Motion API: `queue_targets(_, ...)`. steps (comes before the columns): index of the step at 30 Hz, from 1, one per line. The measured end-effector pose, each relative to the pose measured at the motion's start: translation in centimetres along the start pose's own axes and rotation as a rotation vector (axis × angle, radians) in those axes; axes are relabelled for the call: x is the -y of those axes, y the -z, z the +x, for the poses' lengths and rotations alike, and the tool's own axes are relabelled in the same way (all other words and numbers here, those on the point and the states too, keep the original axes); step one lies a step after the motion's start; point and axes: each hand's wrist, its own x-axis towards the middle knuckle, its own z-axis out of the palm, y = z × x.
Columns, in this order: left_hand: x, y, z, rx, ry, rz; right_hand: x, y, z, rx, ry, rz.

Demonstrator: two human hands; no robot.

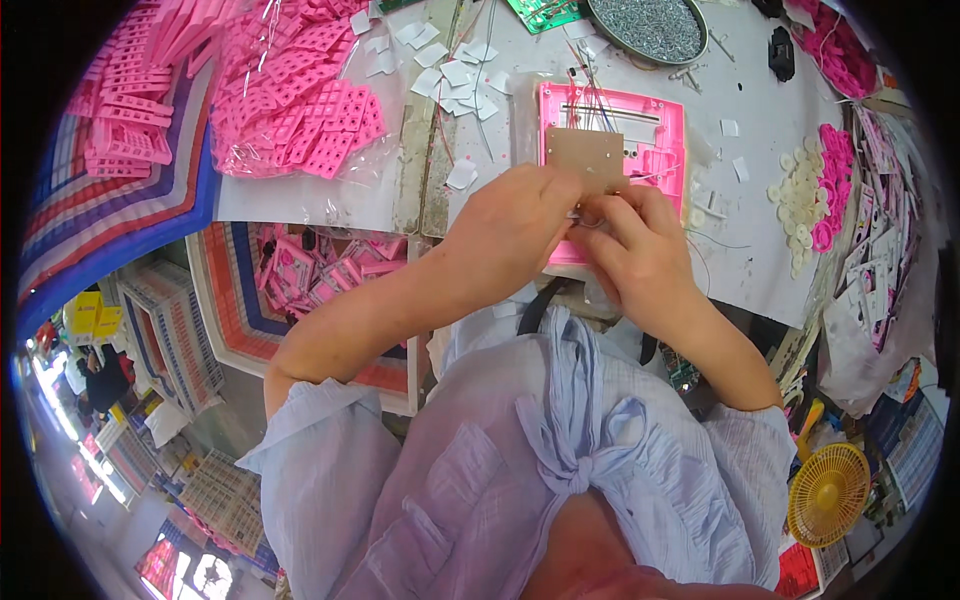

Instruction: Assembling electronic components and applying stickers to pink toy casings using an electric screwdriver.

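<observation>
Head view: the brown board (584, 150) is over the pink housing (678, 150); left hand (525, 222) and right hand (645, 250) pinch narrowly at its near edge, their exact hold hidden. Probably light and stiff; grip edges, sparing fragile wires (598, 108).

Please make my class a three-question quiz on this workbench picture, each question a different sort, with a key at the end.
1. Multiple choice: What colour is the flat board just beyond the fingers of the left hand and right hand?
A) blue
B) brown
C) yellow

2. True or false: The grey metal pieces lie farther from the person than the pink case.

3. Short answer: What lies right beside the cream discs, on the side away from the case?

Key:
1. B
2. True
3. Small pink parts
</observation>
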Motion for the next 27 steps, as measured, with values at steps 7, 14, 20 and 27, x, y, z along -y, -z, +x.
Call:
queue_targets(7,1.7,4.0,1.1,-0.507,0.126,0.393,0.2,1.6,-1.1,0.135,-0.037,0.008)
queue_targets(14,-2.5,-0.3,-5.9,0.034,0.537,-0.295,0.4,1.0,-1.1,0.138,-0.034,-0.010)
queue_targets(20,-1.9,4.4,-3.8,0.050,0.784,-1.109,0.8,1.7,-0.4,0.269,-0.032,-0.140)
queue_targets(27,-0.5,4.2,-1.1,0.017,0.600,-1.113,-1.5,3.5,0.1,0.418,0.092,0.089)
